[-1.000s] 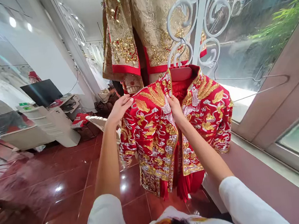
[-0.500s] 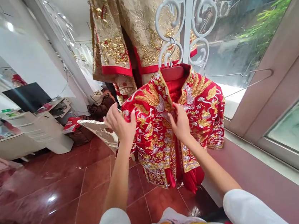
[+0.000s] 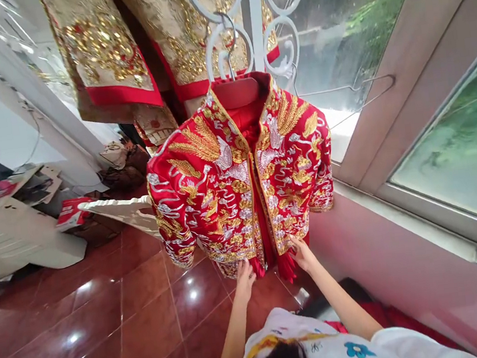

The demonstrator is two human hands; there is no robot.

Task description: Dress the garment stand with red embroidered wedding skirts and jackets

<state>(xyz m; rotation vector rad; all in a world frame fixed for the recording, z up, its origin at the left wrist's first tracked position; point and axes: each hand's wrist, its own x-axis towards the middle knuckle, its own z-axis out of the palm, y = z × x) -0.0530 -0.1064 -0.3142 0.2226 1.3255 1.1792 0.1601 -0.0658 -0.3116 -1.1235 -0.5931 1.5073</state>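
A short red jacket, embroidered with gold and silver, hangs in front of me on a red hanger. Its front edges meet near the chest and part slightly lower down, showing red lining. At the bottom hem, my left hand pinches the edge of the left front panel. My right hand has its fingers closed on the hem of the other front panel. Red fabric hangs below the hem between my hands.
A white scrolled metal stand carries the hanger. Behind it hang gold sequined garments with red borders. A bare wire hanger juts toward the window frame. On the left are a carved white panel and a white desk.
Both hands have come down from the shoulder and upper front of the jacket to its bottom hem and closed there. The view has moved nearer the jacket.
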